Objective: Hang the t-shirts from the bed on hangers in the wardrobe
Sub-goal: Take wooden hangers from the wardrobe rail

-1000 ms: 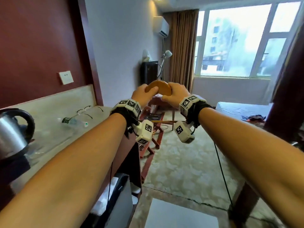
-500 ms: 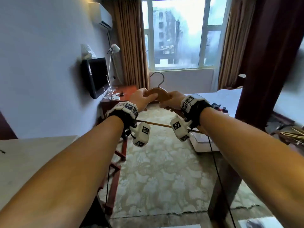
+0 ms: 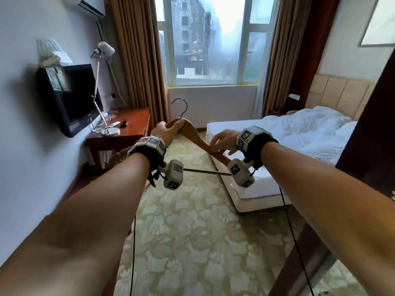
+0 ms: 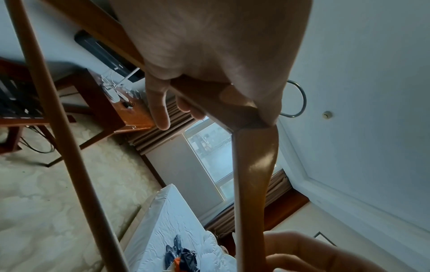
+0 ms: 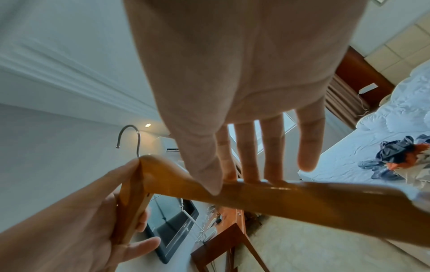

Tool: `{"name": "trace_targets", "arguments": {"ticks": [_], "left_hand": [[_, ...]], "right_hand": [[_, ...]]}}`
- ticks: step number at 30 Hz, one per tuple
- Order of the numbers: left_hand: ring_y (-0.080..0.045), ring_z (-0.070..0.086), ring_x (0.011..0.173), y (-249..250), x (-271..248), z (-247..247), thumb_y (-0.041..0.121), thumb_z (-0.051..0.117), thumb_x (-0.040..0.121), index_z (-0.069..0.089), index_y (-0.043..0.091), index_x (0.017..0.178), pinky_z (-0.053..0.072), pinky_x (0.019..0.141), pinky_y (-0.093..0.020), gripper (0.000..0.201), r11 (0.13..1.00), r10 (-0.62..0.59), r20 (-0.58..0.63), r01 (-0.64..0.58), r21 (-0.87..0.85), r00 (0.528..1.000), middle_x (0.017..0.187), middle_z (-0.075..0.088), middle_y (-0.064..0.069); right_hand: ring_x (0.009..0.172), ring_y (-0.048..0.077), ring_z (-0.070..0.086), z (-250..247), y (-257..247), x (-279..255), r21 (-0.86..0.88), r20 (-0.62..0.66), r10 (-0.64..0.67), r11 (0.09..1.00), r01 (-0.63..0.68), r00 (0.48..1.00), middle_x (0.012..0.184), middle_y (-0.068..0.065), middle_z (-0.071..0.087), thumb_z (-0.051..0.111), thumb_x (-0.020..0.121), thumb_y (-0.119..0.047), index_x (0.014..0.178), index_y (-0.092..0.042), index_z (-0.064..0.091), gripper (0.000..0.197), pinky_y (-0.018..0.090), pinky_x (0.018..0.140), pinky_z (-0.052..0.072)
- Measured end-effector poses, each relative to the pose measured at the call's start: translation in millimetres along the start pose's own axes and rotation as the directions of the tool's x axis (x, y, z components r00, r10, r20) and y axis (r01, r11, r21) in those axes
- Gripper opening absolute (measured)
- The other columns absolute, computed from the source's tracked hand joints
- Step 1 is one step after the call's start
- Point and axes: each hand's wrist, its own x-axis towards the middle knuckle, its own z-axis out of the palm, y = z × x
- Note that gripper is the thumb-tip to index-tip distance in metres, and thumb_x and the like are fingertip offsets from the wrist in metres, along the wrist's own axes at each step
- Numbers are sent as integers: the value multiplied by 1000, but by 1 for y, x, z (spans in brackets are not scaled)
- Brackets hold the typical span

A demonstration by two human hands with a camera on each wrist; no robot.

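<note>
T-shirts (image 5: pixel 395 154) lay in a dark crumpled heap with an orange patch on the white bed (image 3: pixel 299 135), well apart from both hands. They looked soft and light, likely to sag and slide if lifted by one edge, so a judgement would be to take one by the shoulders or the collar, where the cloth could be spread for the hanger to go in.

A wooden hanger (image 3: pixel 198 139) was held in the air between the person and the bed, its metal hook (image 3: pixel 181 107) pointing up. It looked stiff and smooth, with a glossy finish that might be slippery under loose fingers, and light enough for one hand. The left hand (image 3: pixel 166 131) had its grip clamped on the hanger at the peak, just below the hook, fingers curled round the wood. The right hand (image 3: pixel 222 139) was spread, its straight fingers (image 5: pixel 272 147) lying against the right arm of the hanger, the thumb touching the near face, not wrapped round it. A thin lower bar (image 4: pixel 60 128) ran across beneath both wrists.

A red-brown table (image 3: pixel 128 124) with a lamp stood by the wall under the television (image 3: pixel 70 99). The wardrobe was not in view.
</note>
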Motion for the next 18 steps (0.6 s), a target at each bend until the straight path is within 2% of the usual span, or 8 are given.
{"name": "trace_targets", "arguments": {"ticks": [2,6,8,9,11,13,16,18], "left_hand": [[-27,62,96,-10,51,17,78,49,79,52,16,109,58,84,-45,70,999,-8,-10,8,-37,1000,108,62,-7],[-25,64,95,-21,157,49,75,54,79,57,11,116,62,73,-43,74,993,11,8,-10,-114,1000,110,64,-8],[-25,63,99,-20,209,65,71,58,80,57,10,118,62,67,-38,72,987,18,43,-11,-160,999,113,62,-9],[-25,63,101,-19,233,73,70,59,80,57,10,119,62,63,-36,71,982,15,64,-3,-187,998,115,62,-9],[-26,62,103,-14,281,89,68,61,80,57,10,117,61,61,-36,69,972,27,100,-3,-235,995,114,61,-9],[-25,62,100,-7,327,110,65,62,82,57,9,113,61,64,-38,63,960,40,142,1,-279,989,111,62,-11],[-23,62,87,3,387,150,59,61,86,59,8,105,61,61,-38,55,944,69,207,3,-329,976,100,61,-12],[-22,61,83,8,425,181,57,61,88,59,8,99,61,62,-39,50,934,90,246,3,-356,965,92,61,-10]], "right_hand": [[103,18,65,-11,3,47,8,-30,-8,1000,8,1000,103,-3,69,69,90,-24,112,-27,67,22,36,90,52],[100,20,67,-32,6,142,16,-103,-15,1000,17,995,97,-1,69,70,89,-21,91,-29,67,9,39,90,55],[96,21,69,-45,6,187,12,-145,-1,1000,3,989,99,4,72,69,87,-17,99,-19,71,13,39,89,58],[89,21,70,-52,7,208,32,-161,5,999,0,987,96,6,72,68,87,-14,104,-12,72,18,35,84,60],[71,17,68,-68,9,248,81,-201,0,997,17,980,86,7,70,65,89,-7,107,-3,69,19,21,64,59],[64,12,65,-86,13,285,97,-231,-5,995,28,973,85,7,69,63,91,-8,103,-7,66,12,17,50,50],[61,12,63,-111,31,336,133,-264,18,991,18,964,78,5,68,64,90,-12,98,-12,62,8,25,56,47],[57,14,59,-129,51,369,153,-298,43,988,3,953,72,5,64,65,89,-13,96,-13,62,7,25,54,47]]}}
